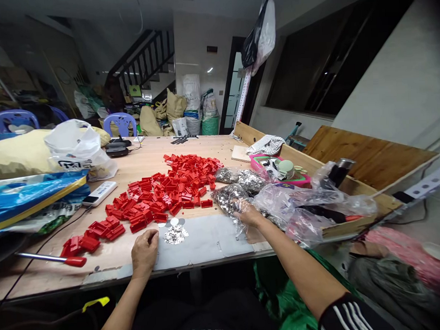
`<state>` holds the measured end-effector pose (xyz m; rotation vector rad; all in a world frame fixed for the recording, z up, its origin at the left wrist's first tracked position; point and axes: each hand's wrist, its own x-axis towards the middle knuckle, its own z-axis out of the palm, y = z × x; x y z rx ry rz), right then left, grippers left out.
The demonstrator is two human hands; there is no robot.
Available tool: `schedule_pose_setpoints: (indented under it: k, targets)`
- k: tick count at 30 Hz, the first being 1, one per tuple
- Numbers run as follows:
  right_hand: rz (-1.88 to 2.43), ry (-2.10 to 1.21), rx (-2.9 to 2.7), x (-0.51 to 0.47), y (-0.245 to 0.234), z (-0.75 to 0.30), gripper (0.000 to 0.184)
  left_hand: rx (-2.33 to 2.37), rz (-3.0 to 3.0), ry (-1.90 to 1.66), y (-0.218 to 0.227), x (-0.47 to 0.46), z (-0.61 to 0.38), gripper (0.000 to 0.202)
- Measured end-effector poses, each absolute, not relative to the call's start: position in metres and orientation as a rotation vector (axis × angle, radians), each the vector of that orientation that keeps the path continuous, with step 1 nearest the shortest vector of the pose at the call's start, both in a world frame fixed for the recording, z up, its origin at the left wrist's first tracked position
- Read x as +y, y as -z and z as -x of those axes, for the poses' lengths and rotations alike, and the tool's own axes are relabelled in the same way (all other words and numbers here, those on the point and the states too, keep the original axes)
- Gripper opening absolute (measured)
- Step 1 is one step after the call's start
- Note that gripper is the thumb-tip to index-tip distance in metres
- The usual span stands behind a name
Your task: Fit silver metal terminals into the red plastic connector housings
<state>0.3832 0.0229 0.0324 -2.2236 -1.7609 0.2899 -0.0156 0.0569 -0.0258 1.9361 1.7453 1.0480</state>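
Observation:
My left hand (144, 252) rests on a grey sheet (204, 240) at the table's near edge, fingers curled, beside a small heap of shiny metal bits (175, 234). My right hand (247, 215) reaches right and grips a clear plastic bag of small metal parts (231, 196). Beyond both hands a wide spread of small red plastic pieces (163, 196) covers the wooden table (147, 162).
A red-handled tool (52, 259) lies at the near left. A white remote-like device (99, 193), blue and white bags (33, 195) and a yellow cushion sit left. More clear bags (300, 200), a pink basket (281, 170) and wooden boards (367, 155) crowd the right.

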Motion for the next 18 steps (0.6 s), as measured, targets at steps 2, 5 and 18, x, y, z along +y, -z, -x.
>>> schedule_pose_setpoints:
  k: [2,5,18]
  targets:
    - [2.222,-0.265,-1.722,0.021,-0.030,-0.386,0.044,1.740,-1.948,-1.067,0.026,0.057,0.015,0.020]
    - [2.245,-0.233,-1.631,0.026,-0.028,-0.387,0.042,1.742,-1.955,-1.091,0.025,0.057,0.015,0.020]
    - [2.195,-0.345,-1.683,0.030,-0.028,-0.384,0.052,1.752,-1.958,-1.101,0.025,0.055,0.014,0.019]
